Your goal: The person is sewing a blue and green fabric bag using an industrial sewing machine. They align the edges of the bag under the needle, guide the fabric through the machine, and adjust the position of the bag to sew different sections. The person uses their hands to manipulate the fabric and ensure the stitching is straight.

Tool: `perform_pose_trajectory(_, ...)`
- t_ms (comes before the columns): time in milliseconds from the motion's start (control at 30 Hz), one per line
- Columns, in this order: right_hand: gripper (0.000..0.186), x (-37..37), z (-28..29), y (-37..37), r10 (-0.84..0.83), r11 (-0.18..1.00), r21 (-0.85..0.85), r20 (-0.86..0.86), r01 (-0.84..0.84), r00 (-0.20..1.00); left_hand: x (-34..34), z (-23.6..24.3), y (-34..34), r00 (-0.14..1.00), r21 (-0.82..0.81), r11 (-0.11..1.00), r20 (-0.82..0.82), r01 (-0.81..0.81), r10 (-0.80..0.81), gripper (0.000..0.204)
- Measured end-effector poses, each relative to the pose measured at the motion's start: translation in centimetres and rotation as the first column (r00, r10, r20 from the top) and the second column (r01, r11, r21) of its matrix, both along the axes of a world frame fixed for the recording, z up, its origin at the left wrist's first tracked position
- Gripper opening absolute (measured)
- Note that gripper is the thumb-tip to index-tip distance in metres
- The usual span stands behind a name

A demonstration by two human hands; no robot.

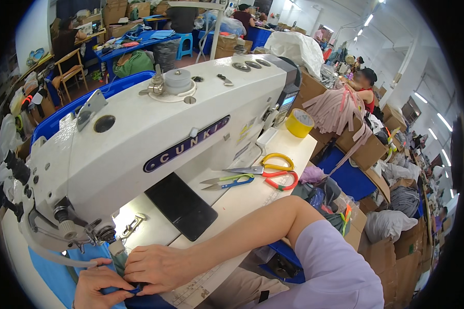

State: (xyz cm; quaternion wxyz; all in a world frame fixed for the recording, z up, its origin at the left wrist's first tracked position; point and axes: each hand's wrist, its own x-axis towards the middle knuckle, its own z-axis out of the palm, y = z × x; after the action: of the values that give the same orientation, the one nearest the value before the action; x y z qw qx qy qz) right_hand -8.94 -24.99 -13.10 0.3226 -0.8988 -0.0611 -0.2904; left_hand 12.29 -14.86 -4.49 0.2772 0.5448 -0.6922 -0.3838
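A white industrial sewing machine [123, 147] fills the left and middle of the view. Below its needle end, my left hand [100, 286] pinches a dark blue piece of fabric [135, 288] between thumb and fingers. My right hand [157, 268] is closed on the same piece from the other side, fingers curled down. Light blue cloth [49, 270] lies under and left of my left hand. A grey-green cloth [120, 261] shows between the hands and the presser area. The needle tip and much of the dark blue fabric are hidden.
On the machine table lie a black phone [183, 208], thread snips [229, 182], scissors with yellow and red handles [252, 170] and a yellow tape roll [299, 123]. Boxes [384, 255] and bagged cloth crowd the right. Other people work farther back.
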Motion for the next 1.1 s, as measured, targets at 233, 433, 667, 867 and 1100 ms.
perform_pose_trajectory(233,0.035,-0.2,0.1,0.1,-0.012,0.999,-0.043,0.007,0.012,1.0,0.0,-0.2,-0.2,1.0,0.002,1.0,0.019,0.013,-0.013,0.02)
perform_pose_trajectory(433,0.033,-0.2,0.0,0.1,-0.013,0.999,-0.034,-0.009,0.013,1.0,-0.8,0.0,0.2,0.996,-0.064,0.995,0.031,-0.081,0.083,0.021)
perform_pose_trajectory(667,0.031,-0.2,0.1,0.1,-0.007,1.0,-0.026,-0.008,0.007,1.0,-0.4,-0.5,0.1,0.995,-0.125,0.991,0.084,-0.046,0.057,0.022)
perform_pose_trajectory(867,0.03,-0.2,0.1,0.0,-0.011,1.0,-0.028,0.029,0.012,1.0,-0.8,-0.4,-0.1,0.992,-0.071,0.992,0.06,-0.105,0.109,0.019)
perform_pose_trajectory(1100,0.024,-0.3,0.5,-0.2,-0.023,1.0,-0.015,0.006,0.023,1.0,-1.4,-0.1,0.2,0.97,-0.141,0.973,0.137,-0.183,0.202,0.024)
